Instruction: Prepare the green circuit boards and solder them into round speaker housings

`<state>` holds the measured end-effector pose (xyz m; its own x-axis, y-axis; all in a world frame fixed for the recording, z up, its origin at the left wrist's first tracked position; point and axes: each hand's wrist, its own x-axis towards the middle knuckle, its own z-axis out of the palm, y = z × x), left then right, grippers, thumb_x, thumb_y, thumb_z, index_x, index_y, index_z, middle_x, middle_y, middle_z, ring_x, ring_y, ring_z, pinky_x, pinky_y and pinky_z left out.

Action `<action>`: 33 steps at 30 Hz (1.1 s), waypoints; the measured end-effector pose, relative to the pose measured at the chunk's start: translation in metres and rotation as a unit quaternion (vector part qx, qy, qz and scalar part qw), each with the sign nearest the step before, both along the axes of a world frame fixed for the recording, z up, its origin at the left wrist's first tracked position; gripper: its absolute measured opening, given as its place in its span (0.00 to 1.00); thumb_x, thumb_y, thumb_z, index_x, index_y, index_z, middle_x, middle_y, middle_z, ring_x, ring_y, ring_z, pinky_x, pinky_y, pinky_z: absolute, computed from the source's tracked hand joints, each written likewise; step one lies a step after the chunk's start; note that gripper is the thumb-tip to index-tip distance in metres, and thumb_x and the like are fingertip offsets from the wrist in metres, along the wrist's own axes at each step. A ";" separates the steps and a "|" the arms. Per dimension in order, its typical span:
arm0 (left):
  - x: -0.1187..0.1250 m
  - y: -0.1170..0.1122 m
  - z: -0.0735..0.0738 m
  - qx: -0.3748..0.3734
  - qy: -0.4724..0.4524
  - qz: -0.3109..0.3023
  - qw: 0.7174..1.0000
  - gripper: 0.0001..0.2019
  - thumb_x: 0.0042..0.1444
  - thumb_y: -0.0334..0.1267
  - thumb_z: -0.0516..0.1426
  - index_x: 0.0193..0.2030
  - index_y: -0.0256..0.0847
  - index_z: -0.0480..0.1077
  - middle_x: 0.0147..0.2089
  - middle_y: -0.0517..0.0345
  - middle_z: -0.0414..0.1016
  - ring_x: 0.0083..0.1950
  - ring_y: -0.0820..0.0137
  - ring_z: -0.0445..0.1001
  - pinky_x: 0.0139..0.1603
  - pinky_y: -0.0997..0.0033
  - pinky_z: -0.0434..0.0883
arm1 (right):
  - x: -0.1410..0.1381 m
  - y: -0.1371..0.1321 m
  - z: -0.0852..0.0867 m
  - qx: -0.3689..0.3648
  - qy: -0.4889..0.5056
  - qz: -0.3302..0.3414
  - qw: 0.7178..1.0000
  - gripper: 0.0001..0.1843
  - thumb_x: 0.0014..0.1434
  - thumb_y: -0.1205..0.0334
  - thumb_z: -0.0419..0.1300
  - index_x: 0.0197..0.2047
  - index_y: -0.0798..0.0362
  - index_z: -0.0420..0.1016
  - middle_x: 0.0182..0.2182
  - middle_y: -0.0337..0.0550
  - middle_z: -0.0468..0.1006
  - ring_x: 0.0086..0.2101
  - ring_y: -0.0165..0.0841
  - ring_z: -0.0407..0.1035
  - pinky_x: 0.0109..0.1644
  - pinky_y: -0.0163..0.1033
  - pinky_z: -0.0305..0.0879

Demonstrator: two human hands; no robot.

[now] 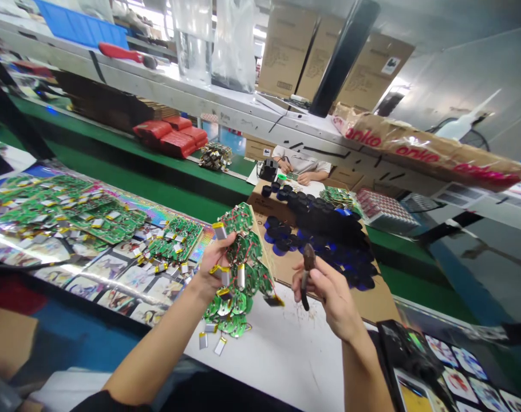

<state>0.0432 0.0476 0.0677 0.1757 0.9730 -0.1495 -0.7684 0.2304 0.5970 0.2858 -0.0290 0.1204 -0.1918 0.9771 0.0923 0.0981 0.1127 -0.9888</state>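
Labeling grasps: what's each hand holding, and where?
Left hand grips a bunch of green circuit boards at its left edge; right hand pinches a dark tool mid-shaft.

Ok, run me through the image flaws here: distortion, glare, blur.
Head view: strong wide-angle bend, the shelf rail bowing across the frame; glare streaks on the glossy printed sheet; the bright background behind the plastic bags blown out; the right edge smeared soft; the left hand, its green circuit boards, the right hand and its dark tool are sharp.
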 end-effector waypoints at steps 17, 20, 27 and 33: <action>0.008 -0.022 0.000 0.156 0.205 0.045 0.965 0.13 0.49 0.43 0.74 0.39 0.39 0.84 0.37 0.52 0.86 0.47 0.52 0.84 0.61 0.53 0.76 | -0.012 0.006 0.001 0.139 -0.307 -0.051 0.940 0.21 0.76 0.49 0.51 0.60 0.49 0.77 0.52 0.50 0.84 0.51 0.45 0.79 0.58 0.48 0.72; 0.007 -0.023 0.003 0.159 0.214 0.034 0.963 0.12 0.50 0.43 0.73 0.37 0.39 0.83 0.35 0.52 0.85 0.47 0.52 0.84 0.59 0.55 0.76 | -0.013 0.006 0.001 0.143 -0.299 -0.047 0.942 0.20 0.76 0.49 0.50 0.57 0.49 0.78 0.48 0.49 0.85 0.48 0.44 0.79 0.55 0.46 0.72; 0.003 -0.025 0.005 0.180 0.237 0.042 0.954 0.08 0.49 0.40 0.72 0.32 0.40 0.82 0.33 0.55 0.83 0.39 0.58 0.81 0.55 0.59 0.77 | -0.011 0.006 -0.003 0.123 -0.305 -0.036 0.944 0.20 0.77 0.48 0.50 0.54 0.49 0.79 0.40 0.46 0.83 0.41 0.42 0.76 0.49 0.44 0.69; 0.004 -0.027 -0.001 0.154 0.227 0.041 0.961 0.10 0.49 0.39 0.73 0.37 0.41 0.82 0.36 0.54 0.84 0.49 0.53 0.82 0.59 0.58 0.75 | -0.013 0.003 -0.012 0.101 -0.255 -0.031 0.961 0.21 0.76 0.47 0.49 0.44 0.49 0.79 0.34 0.44 0.79 0.36 0.40 0.73 0.42 0.42 0.65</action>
<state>0.0476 0.0209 0.0671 0.0819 0.9911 0.1052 -0.4212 -0.0612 0.9049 0.2724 -0.0265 0.1087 -0.2036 0.9603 0.1909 0.5778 0.2753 -0.7683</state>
